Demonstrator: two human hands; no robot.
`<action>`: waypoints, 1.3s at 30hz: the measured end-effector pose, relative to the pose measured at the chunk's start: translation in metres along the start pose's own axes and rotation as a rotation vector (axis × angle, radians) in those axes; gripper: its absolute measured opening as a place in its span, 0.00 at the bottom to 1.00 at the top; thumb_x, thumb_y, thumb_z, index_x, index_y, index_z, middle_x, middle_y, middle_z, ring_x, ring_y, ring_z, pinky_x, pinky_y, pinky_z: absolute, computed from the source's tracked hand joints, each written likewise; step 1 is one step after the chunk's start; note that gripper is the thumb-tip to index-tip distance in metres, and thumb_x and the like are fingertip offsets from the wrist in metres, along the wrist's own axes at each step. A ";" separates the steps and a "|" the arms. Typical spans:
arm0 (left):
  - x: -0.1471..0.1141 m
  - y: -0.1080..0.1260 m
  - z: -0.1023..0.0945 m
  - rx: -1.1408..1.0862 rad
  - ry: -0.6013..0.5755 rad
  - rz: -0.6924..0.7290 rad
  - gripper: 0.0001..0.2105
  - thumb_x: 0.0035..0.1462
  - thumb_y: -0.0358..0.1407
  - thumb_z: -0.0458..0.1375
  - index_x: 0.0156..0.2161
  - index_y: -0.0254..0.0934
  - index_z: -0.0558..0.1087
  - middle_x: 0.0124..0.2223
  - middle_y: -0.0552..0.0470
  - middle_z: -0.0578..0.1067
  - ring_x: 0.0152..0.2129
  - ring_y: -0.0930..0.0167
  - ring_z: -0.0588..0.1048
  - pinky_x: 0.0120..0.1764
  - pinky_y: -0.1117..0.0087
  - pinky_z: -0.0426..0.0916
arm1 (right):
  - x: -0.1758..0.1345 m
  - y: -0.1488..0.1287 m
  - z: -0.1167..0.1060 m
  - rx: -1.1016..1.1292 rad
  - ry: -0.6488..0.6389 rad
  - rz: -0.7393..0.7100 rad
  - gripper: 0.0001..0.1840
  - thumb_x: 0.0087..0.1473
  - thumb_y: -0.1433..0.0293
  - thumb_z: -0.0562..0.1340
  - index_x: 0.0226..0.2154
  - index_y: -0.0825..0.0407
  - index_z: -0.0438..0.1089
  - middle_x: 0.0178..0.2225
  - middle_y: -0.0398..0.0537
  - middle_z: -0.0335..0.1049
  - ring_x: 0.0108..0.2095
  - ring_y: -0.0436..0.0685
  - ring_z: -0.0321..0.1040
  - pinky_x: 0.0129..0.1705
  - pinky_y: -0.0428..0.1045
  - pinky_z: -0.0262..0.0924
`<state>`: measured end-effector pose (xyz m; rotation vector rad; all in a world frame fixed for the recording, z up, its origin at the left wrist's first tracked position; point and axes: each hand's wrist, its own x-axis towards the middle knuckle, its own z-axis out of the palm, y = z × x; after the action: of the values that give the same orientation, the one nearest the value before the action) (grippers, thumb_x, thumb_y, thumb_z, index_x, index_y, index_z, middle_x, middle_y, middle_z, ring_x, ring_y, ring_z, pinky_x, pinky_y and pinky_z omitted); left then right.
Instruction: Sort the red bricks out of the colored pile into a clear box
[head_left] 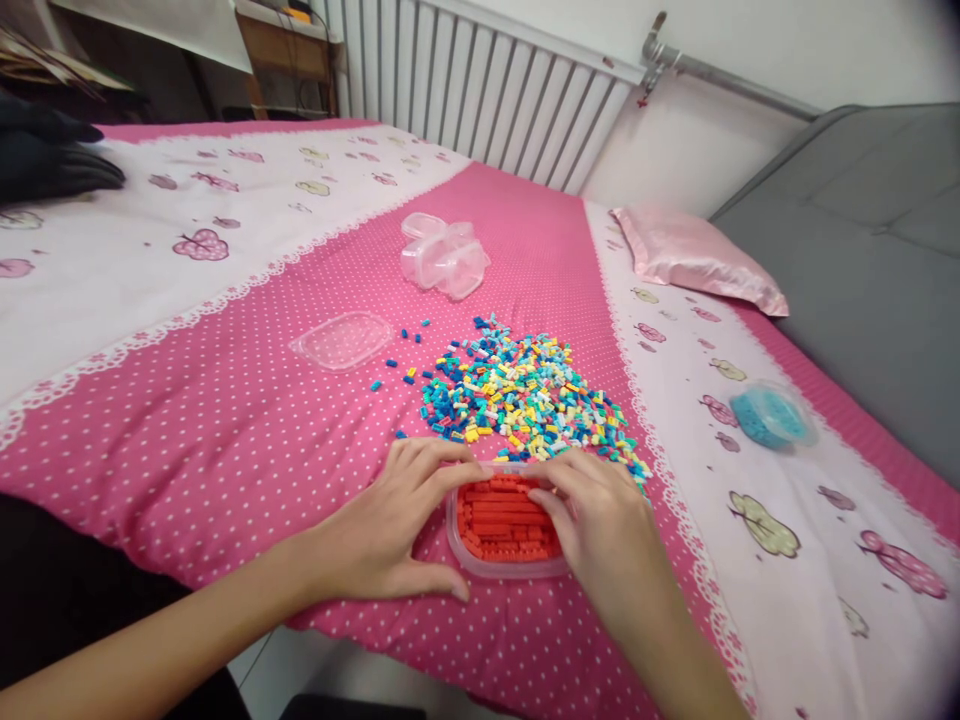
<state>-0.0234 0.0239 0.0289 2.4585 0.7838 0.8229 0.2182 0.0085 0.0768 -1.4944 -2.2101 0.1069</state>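
Left hand (401,525): spread, fingertips at the clear plastic container (514,571).
Right hand (604,505): over its red bricks (506,515); whether pinching one, I cannot tell.
Brick pile (525,395): just beyond.

From my remote post I see an open, clear plastic tub (510,571) packed with red bricks (504,518), some in neat rows, sitting upright on a dotted pink bedspread (247,440) beside a multicoloured brick heap (525,390).

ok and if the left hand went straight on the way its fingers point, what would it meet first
Most likely the clear container of red bricks; the left hand is at its rim, though contact is hard to judge.
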 end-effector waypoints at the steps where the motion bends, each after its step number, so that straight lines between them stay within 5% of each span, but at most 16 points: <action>1: 0.000 0.000 0.000 0.001 -0.005 -0.001 0.41 0.54 0.56 0.65 0.66 0.47 0.51 0.60 0.41 0.64 0.57 0.54 0.63 0.58 0.50 0.61 | 0.000 0.000 -0.001 0.004 0.005 0.008 0.13 0.59 0.79 0.58 0.34 0.47 0.75 0.32 0.44 0.75 0.35 0.58 0.70 0.40 0.54 0.56; 13: -0.001 0.000 0.000 0.027 -0.008 0.013 0.42 0.54 0.56 0.65 0.67 0.47 0.51 0.60 0.41 0.64 0.57 0.55 0.63 0.58 0.52 0.60 | -0.001 0.007 -0.007 0.010 0.044 0.042 0.11 0.60 0.79 0.61 0.33 0.48 0.76 0.33 0.44 0.73 0.36 0.59 0.68 0.43 0.54 0.55; 24: -0.001 -0.001 -0.001 0.039 0.008 -0.002 0.40 0.54 0.57 0.64 0.65 0.46 0.54 0.59 0.42 0.65 0.56 0.55 0.64 0.58 0.52 0.60 | 0.001 0.007 -0.008 -0.044 -0.061 0.041 0.16 0.57 0.84 0.62 0.35 0.48 0.79 0.33 0.45 0.73 0.35 0.59 0.68 0.40 0.54 0.54; 33: -0.006 0.000 -0.006 -0.059 -0.013 -0.043 0.41 0.53 0.63 0.61 0.65 0.49 0.54 0.60 0.42 0.64 0.56 0.55 0.64 0.58 0.51 0.62 | -0.006 0.010 0.001 -0.034 0.033 -0.030 0.18 0.63 0.78 0.56 0.43 0.44 0.78 0.34 0.45 0.73 0.35 0.60 0.68 0.42 0.56 0.56; 36: -0.008 -0.007 -0.010 -0.183 0.089 -0.079 0.39 0.59 0.68 0.43 0.65 0.46 0.56 0.61 0.40 0.63 0.58 0.54 0.63 0.60 0.50 0.60 | -0.006 0.015 -0.005 0.029 0.077 -0.036 0.15 0.64 0.74 0.56 0.45 0.45 0.77 0.37 0.46 0.75 0.36 0.59 0.70 0.43 0.56 0.59; 39: -0.002 -0.022 -0.016 -0.103 0.353 -0.237 0.25 0.71 0.53 0.38 0.61 0.43 0.62 0.59 0.41 0.66 0.58 0.59 0.63 0.61 0.54 0.58 | -0.008 0.023 -0.011 0.116 0.080 -0.031 0.13 0.65 0.69 0.57 0.45 0.44 0.76 0.37 0.45 0.76 0.37 0.59 0.72 0.42 0.55 0.62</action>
<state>-0.0434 0.0427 0.0281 2.1047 1.1021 1.1875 0.2450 0.0089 0.0768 -1.3773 -2.1252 0.1601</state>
